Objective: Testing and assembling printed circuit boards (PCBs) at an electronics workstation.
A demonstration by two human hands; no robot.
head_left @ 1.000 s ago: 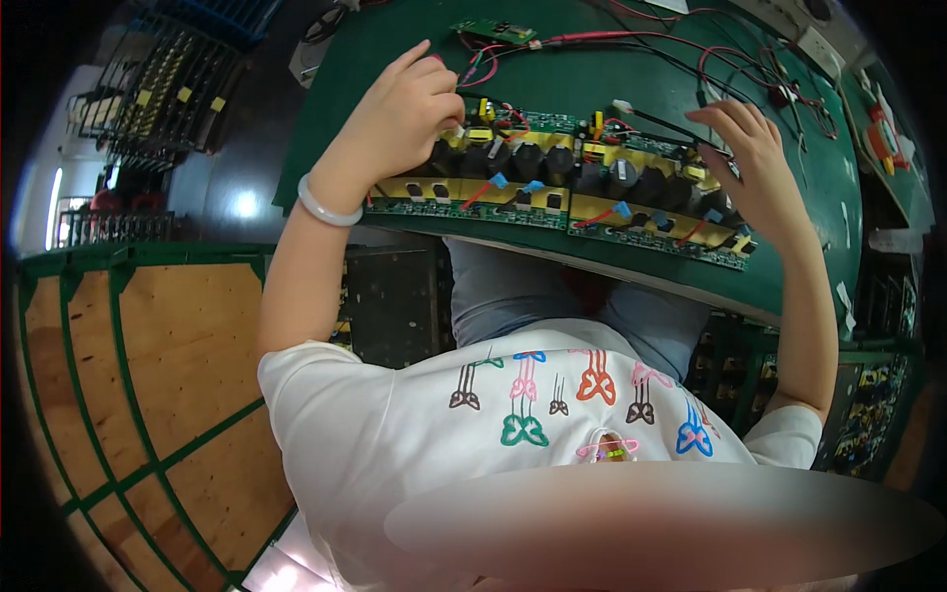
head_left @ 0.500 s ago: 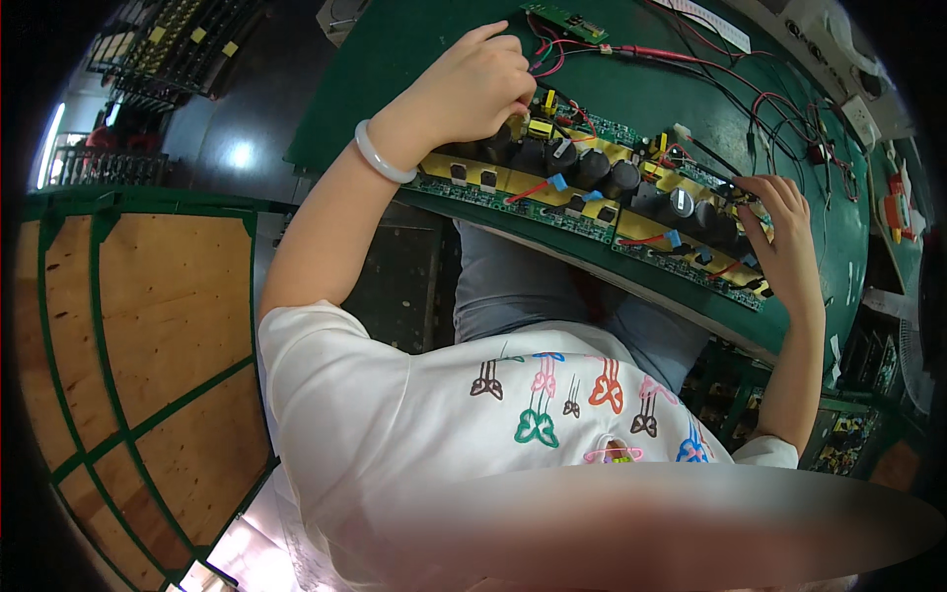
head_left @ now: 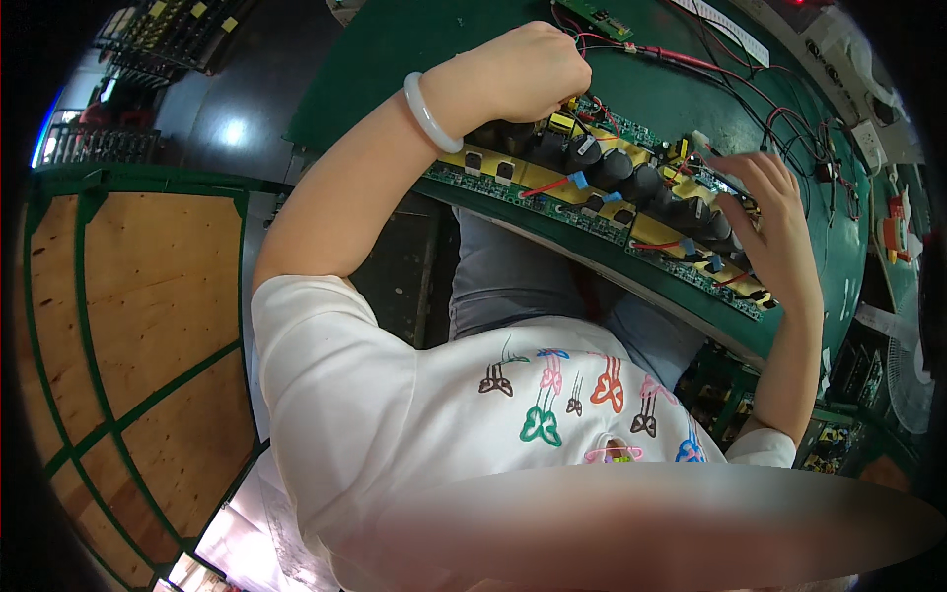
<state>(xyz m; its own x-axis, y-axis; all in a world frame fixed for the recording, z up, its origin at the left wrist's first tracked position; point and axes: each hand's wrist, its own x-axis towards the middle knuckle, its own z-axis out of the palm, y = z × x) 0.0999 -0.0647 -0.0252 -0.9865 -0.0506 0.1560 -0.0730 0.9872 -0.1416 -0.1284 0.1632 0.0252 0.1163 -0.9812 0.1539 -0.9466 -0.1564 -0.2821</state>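
Note:
A long circuit board assembly (head_left: 592,209) lies along the near edge of the green table, with a row of black cylindrical capacitors (head_left: 614,168), yellow parts and short red wires with blue ends. My left hand (head_left: 533,74) is closed over its far left end, knuckles up. The fingertips are mostly hidden, and what they hold cannot be made out. My right hand (head_left: 774,212) is at the board's right end. Its thumb and index finger are apart, on either side of a dark lead by the board's far edge; no grip on it is visible.
A small green circuit board (head_left: 597,18) lies at the far side, near a red probe-like lead (head_left: 671,56). Tangled black and red cables (head_left: 789,133) spread over the right of the table. To the left stands a wooden-panelled green frame (head_left: 163,286).
My left hand has moved right and its raised finger has curled in. My right hand's fingers have shifted left and spread apart. The whole view has shifted slightly.

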